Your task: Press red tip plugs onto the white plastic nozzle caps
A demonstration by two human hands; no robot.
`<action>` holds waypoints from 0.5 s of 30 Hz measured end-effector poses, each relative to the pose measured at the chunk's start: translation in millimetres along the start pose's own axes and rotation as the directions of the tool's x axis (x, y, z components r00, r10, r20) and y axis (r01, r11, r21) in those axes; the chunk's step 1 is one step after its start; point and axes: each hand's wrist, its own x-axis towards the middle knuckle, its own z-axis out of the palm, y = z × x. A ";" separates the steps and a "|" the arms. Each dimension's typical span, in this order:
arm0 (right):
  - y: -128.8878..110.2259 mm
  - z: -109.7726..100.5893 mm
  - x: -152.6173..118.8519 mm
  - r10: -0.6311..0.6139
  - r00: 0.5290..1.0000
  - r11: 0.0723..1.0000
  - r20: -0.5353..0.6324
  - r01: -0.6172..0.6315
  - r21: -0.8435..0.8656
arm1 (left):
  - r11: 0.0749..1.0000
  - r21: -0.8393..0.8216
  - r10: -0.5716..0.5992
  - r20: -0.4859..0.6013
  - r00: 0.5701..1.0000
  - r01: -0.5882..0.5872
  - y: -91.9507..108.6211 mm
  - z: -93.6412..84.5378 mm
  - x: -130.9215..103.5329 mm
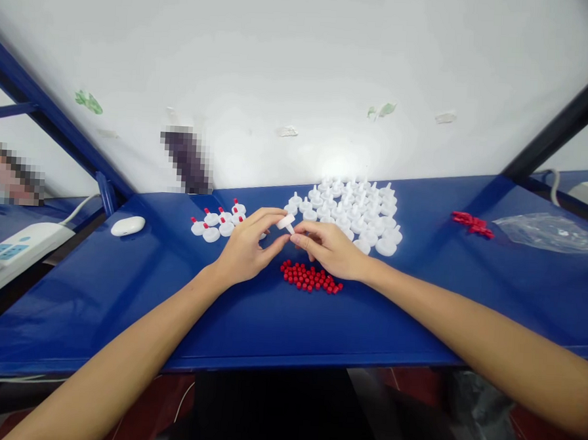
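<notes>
My left hand (253,244) pinches a white nozzle cap (285,221) by its round base, between thumb and fingers. The cap's spout slants down to the right, to the fingertips of my right hand (327,248). Those right fingers are closed at the spout's tip, and whatever they hold is hidden. Just below the hands lies a heap of small red caps (310,278). Behind my right hand stand many white nozzle caps (358,210) with bare spouts. Left of my left hand is a smaller group of white nozzle caps with red tips (220,221), partly covered by that hand.
All this is on a blue table (170,318) against a white wall. A white earbud case (128,226) lies at the left. Several red pieces (472,224) and a clear plastic bag (549,232) lie at the right. A white power strip (21,255) is beyond the left edge.
</notes>
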 end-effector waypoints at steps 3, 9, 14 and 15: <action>-0.9 0.2 -0.6 -0.003 1.000 1.000 0.011 0.003 -0.024 | 1.000 -0.001 -0.001 0.067 0.998 0.001 0.4 -0.2 0.2; -4.7 -0.9 -2.1 -0.046 0.998 0.998 0.038 0.047 -0.043 | 0.996 0.088 0.014 0.042 0.999 -0.017 0.7 2.2 1.8; -5.3 -0.8 -3.2 -0.086 0.994 0.995 0.062 0.089 -0.052 | 0.990 0.135 0.042 -0.010 0.999 -0.040 2.6 3.5 2.6; -4.8 -0.5 -3.4 -0.081 0.995 0.995 0.050 0.084 -0.050 | 0.989 0.137 0.056 -0.021 0.998 -0.053 2.8 3.3 2.6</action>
